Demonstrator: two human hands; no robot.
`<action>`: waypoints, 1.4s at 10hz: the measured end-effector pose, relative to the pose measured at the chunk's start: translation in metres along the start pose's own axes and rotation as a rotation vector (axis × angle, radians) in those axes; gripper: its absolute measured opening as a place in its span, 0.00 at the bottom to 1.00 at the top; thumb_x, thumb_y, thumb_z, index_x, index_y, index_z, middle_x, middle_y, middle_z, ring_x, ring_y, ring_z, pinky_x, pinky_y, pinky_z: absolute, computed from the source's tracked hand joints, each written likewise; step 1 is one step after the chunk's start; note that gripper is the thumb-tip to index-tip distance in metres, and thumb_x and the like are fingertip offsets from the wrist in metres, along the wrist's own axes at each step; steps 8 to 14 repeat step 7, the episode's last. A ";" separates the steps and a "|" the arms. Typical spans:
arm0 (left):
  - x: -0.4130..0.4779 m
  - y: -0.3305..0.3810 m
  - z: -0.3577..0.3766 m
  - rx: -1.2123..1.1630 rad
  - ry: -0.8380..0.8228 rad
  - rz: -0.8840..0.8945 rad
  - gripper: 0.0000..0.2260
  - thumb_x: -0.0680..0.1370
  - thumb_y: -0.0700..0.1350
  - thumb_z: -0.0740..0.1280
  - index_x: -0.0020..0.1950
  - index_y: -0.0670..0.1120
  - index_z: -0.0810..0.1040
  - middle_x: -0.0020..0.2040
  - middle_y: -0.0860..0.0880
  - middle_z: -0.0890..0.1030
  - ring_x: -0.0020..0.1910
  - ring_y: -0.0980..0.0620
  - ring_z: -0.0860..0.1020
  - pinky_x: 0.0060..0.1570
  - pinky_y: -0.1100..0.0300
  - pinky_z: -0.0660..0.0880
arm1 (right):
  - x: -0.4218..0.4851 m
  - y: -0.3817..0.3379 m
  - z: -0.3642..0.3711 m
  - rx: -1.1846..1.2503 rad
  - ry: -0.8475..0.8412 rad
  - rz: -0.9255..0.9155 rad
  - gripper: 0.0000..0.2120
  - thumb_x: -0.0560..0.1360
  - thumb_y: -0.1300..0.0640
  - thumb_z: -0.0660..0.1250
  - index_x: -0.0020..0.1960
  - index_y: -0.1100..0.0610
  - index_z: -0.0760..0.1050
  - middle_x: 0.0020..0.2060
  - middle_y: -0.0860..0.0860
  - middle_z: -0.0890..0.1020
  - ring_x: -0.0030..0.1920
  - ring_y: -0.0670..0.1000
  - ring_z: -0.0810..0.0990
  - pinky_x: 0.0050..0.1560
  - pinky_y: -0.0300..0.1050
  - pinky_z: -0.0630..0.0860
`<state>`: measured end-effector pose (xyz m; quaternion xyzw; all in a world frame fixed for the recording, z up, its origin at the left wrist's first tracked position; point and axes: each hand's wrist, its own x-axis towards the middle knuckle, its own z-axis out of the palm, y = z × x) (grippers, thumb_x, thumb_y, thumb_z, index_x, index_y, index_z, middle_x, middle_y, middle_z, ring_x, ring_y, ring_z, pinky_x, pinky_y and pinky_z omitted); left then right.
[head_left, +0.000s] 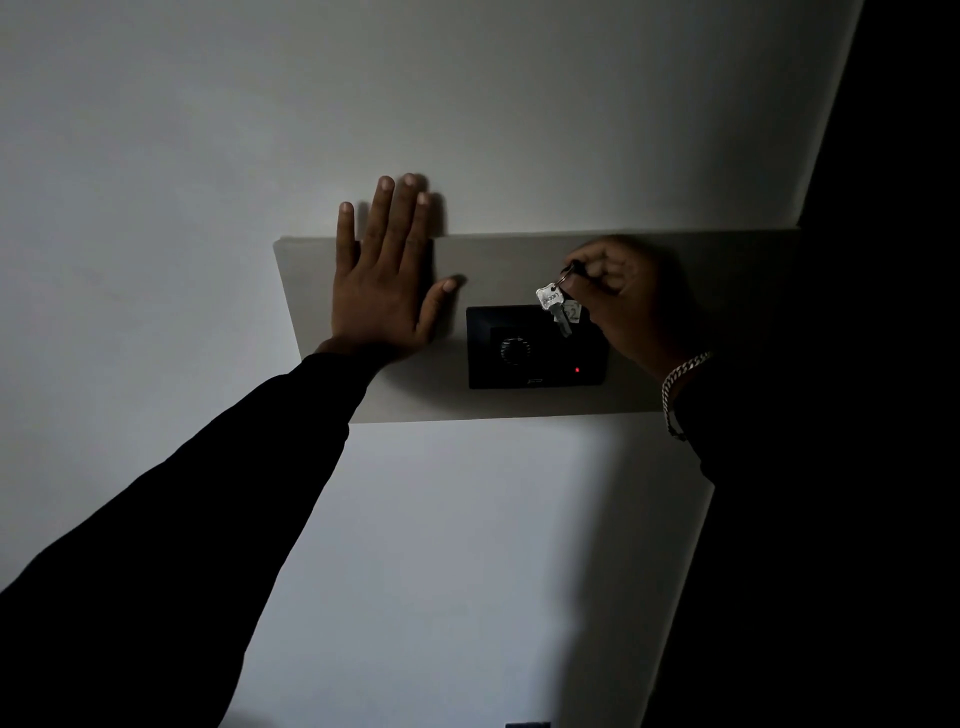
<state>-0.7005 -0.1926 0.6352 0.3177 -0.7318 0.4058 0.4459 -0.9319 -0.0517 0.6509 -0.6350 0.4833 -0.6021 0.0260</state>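
While the left hand (384, 291) presses flat on the left end of a pale wall panel (509, 265), fingers straight and spread and holding nothing, a black control box (535, 364) with a round dial (514, 349) and a red light (577, 370) sits mid-panel. Over its upper right corner hang the keys (555, 306), their ring pinched in the curled fingers of the right hand (623, 301), a chain bracelet (680, 376) at the wrist

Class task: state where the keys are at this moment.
In the head view, right of centre, the keys hang from the right hand, in front of the black dial panel's upper right corner.
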 end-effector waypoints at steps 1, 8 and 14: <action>0.000 -0.001 0.001 0.007 -0.004 0.001 0.34 0.83 0.61 0.51 0.81 0.41 0.53 0.82 0.40 0.57 0.82 0.41 0.52 0.79 0.40 0.45 | -0.001 0.000 0.001 -0.025 0.023 -0.011 0.08 0.75 0.69 0.67 0.52 0.72 0.77 0.40 0.59 0.80 0.31 0.38 0.78 0.35 0.27 0.72; 0.002 -0.003 -0.027 -0.047 -0.189 0.028 0.36 0.82 0.63 0.47 0.81 0.39 0.50 0.82 0.39 0.53 0.82 0.40 0.50 0.80 0.39 0.49 | -0.014 0.021 0.003 -0.115 0.047 -0.116 0.15 0.72 0.64 0.69 0.58 0.57 0.79 0.48 0.59 0.83 0.35 0.55 0.80 0.38 0.36 0.77; 0.002 -0.003 -0.027 -0.047 -0.189 0.028 0.36 0.82 0.63 0.47 0.81 0.39 0.50 0.82 0.39 0.53 0.82 0.40 0.50 0.80 0.39 0.49 | -0.014 0.021 0.003 -0.115 0.047 -0.116 0.15 0.72 0.64 0.69 0.58 0.57 0.79 0.48 0.59 0.83 0.35 0.55 0.80 0.38 0.36 0.77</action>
